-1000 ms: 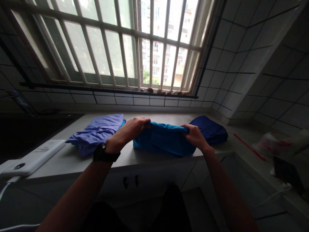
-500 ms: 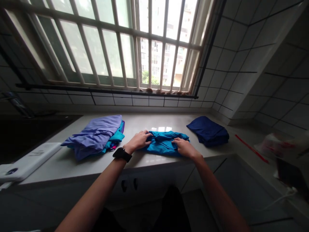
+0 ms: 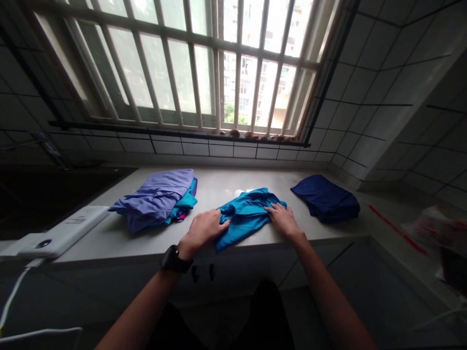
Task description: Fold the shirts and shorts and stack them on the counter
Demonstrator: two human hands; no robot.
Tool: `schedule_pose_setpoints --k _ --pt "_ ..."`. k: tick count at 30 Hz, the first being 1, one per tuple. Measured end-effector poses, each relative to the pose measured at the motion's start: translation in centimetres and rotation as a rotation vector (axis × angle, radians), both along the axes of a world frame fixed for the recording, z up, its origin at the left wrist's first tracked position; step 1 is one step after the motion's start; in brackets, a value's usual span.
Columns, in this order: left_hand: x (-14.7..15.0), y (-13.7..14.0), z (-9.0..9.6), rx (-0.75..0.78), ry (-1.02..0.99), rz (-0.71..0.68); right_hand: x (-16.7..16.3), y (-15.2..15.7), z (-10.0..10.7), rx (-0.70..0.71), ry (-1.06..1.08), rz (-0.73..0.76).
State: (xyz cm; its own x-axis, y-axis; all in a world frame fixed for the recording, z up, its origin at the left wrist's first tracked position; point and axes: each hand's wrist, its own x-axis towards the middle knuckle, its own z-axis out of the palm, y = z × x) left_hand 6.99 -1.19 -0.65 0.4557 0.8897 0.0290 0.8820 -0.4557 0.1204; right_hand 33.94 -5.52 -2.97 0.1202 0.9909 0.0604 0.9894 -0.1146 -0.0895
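A crumpled bright-blue garment [image 3: 246, 214] lies between my hands at the counter's front, its lower left corner by the front edge. My left hand [image 3: 205, 227], with a black watch on the wrist, is closed around the garment's left end, thumb on top. My right hand [image 3: 283, 219] rests on the right end, fingers apart and lying on the cloth. To the left is a stack of clothes with a lilac garment [image 3: 156, 197] on top and turquoise cloth [image 3: 186, 200] below. A folded navy garment [image 3: 326, 198] lies to the right.
A white power strip-like device [image 3: 69, 233] with a cable lies at the left, near a dark sink [image 3: 22, 194]. A red strip [image 3: 397, 228] and a plastic bag [image 3: 434, 223] are on the right counter. A barred window [image 3: 197, 73] is behind.
My left hand has pulled the blue garment's left end down toward the counter's front edge, so the cloth now lies slanted. My right hand has stayed on its right end. The view has shifted slightly left.
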Motion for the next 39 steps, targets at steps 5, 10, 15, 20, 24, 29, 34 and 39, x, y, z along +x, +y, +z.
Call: schedule_pose_setpoints --k 5,10,15,20,24,29,34,39 --pt "-1.1 -3.6 1.1 -0.069 0.026 0.046 -2.0 3.4 1.9 0.056 0.0 0.11" --pt "-4.2 -3.9 -0.3 0.254 -0.125 0.089 -3.4 -0.5 1.3 0.22 0.165 0.236" --pt "-6.1 -2.2 -4.0 0.148 -0.256 -0.488 -3.3 -6.6 -2.1 0.143 0.232 0.646" --pt "-5.8 -1.4 -6.1 0.127 -0.264 -0.511 -5.6 -7.2 -5.4 0.325 0.149 0.542" --pt "-6.5 -1.9 -4.9 0.069 -0.381 -0.583 -6.0 -7.4 -4.4 0.411 0.294 0.554" --pt "-6.8 -2.1 1.7 -0.035 -0.469 -0.573 -4.7 -7.0 0.4 0.439 0.556 0.565" --pt "-2.3 2.5 8.8 0.169 -0.457 -0.382 -3.5 -0.7 5.4 0.514 0.48 0.187" --pt "2.1 7.2 5.3 0.258 -0.356 -0.173 -3.6 3.1 4.9 0.33 0.263 -0.053"
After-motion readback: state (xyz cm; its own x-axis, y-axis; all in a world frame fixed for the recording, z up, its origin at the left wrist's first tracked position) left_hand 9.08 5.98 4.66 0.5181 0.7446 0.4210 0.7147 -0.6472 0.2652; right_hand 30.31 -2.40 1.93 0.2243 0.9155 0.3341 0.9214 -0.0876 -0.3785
